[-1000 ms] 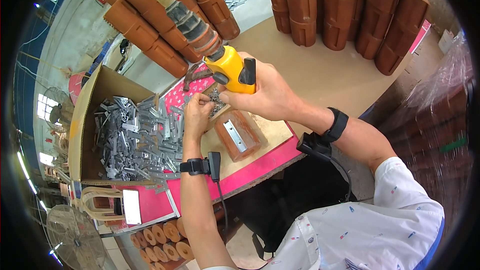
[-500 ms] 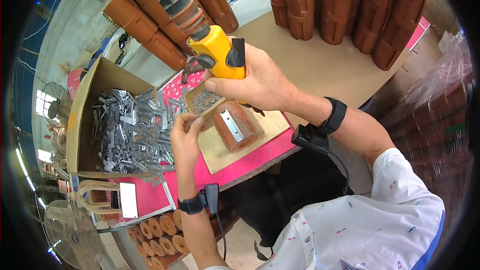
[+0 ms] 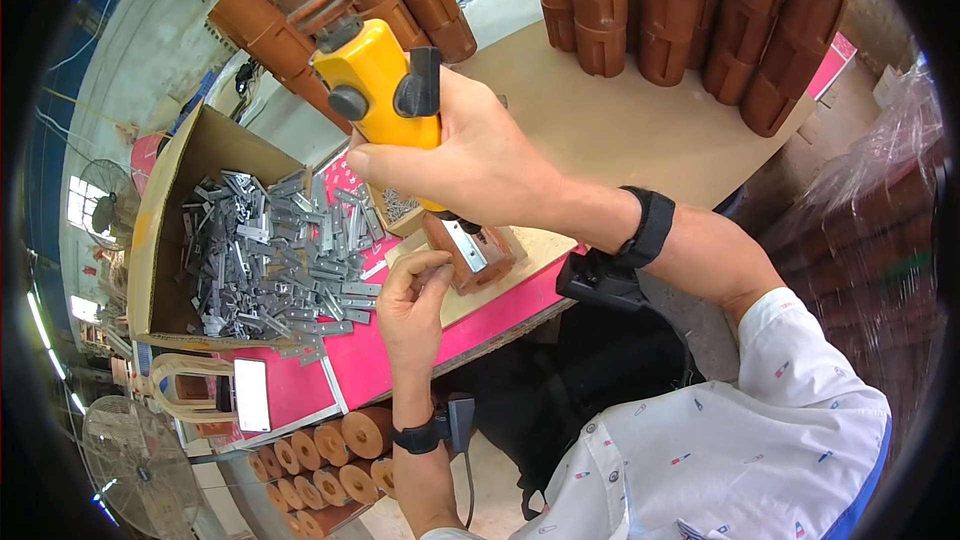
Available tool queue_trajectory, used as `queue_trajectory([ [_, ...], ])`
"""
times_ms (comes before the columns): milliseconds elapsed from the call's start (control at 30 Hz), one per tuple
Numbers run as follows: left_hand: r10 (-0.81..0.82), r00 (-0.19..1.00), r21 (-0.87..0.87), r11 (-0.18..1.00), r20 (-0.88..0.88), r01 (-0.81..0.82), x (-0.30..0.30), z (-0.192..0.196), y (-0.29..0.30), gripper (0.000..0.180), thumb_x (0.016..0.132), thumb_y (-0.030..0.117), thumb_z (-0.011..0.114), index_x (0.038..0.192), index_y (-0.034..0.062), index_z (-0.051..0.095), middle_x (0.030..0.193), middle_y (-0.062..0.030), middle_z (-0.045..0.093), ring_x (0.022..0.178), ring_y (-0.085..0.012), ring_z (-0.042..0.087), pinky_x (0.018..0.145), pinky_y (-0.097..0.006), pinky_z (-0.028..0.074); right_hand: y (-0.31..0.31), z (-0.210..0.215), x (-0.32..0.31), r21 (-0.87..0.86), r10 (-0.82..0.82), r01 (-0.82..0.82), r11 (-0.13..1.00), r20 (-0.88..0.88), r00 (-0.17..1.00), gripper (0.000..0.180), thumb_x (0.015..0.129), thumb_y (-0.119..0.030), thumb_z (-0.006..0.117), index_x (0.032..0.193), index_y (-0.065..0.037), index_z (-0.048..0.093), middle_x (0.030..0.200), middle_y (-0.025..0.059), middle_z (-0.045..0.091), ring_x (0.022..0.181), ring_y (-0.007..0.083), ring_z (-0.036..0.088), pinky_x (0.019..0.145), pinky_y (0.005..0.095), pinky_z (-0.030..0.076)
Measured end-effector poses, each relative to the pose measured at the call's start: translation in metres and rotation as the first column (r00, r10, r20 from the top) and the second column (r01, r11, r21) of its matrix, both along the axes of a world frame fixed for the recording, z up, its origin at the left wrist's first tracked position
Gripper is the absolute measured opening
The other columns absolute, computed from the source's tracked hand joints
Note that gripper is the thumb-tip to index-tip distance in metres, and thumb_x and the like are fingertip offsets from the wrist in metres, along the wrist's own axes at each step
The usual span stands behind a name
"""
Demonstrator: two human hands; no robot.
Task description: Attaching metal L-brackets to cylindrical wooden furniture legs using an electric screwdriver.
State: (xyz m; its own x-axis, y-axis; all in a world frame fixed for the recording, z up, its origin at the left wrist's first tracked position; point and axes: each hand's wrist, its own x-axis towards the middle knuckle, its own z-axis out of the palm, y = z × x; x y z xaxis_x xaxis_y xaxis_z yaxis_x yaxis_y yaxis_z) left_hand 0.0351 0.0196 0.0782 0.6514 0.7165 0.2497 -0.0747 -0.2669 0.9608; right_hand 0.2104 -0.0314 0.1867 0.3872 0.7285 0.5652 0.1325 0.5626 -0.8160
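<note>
My right hand (image 3: pixel 480 155) is wrapped round a yellow power screwdriver (image 3: pixel 370 80) with a black switch and a thick hose-like end at upper left. Its lower end reaches down over a short brown cylinder (image 3: pixel 487 278) lying on its side. A silver metal plate with holes (image 3: pixel 465 245) rests along the top of the cylinder. Right beside the plate, my left hand (image 3: pixel 412 302) has thumb and fingertips pinched together; whatever is between them is too small to make out. The cylinder lies on a pale board (image 3: pixel 535 258), partly hidden by my right hand.
A cardboard box (image 3: pixel 165 230) spills many metal plates (image 3: pixel 270 260) on the left. Behind the cylinder sits a small tray of screws (image 3: pixel 397 208). Tall brown cylinders (image 3: pixel 600 20) stand at the back. A phone (image 3: pixel 252 395) leans at the pink table's left edge.
My right hand and the screwdriver have moved left and lower, toward the plate. My left hand has shifted right, its fingertips now near the plate.
</note>
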Motion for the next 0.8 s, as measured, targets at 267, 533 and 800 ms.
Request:
queue_trajectory([
  [267,0.075,0.996,-0.054,0.996,0.056,-0.072,0.014,0.000,-0.014,0.026,0.084,-0.008,0.064,0.108,-0.0006,0.060,0.095,-0.0055,0.065,0.088,-0.0112,0.063,0.077,-0.024,0.049,0.006,0.006,-0.009,0.010,0.039,-0.038,0.999,-0.054,0.998,0.042,0.074,-0.025,0.073,0.099,0.002,0.052,0.082,0.0113,0.061,0.075,0.0167,0.059,0.069,0.0327,0.049],
  [533,0.117,0.993,-0.082,0.990,0.022,-0.115,0.017,-0.001,-0.015,0.039,0.081,-0.005,0.068,0.117,-0.0003,0.056,0.095,-0.0065,0.064,0.089,-0.0118,0.061,0.081,-0.027,0.049,0.010,0.001,-0.015,0.010,0.051,-0.050,0.999,-0.087,0.995,0.042,0.073,-0.025,0.072,0.098,0.002,0.052,0.082,0.0145,0.062,0.075,0.0212,0.061,0.070,0.0348,0.049],
  [800,0.131,0.991,-0.081,0.988,-0.031,-0.133,0.019,0.003,-0.015,0.035,0.080,-0.004,0.068,0.113,-0.0010,0.058,0.092,-0.0054,0.065,0.088,-0.0116,0.062,0.082,-0.026,0.048,0.012,0.000,-0.014,0.007,0.034,-0.033,0.999,-0.065,0.997,0.042,0.073,-0.025,0.072,0.095,0.003,0.050,0.079,0.0163,0.062,0.072,0.0219,0.061,0.068,0.0359,0.050],
])
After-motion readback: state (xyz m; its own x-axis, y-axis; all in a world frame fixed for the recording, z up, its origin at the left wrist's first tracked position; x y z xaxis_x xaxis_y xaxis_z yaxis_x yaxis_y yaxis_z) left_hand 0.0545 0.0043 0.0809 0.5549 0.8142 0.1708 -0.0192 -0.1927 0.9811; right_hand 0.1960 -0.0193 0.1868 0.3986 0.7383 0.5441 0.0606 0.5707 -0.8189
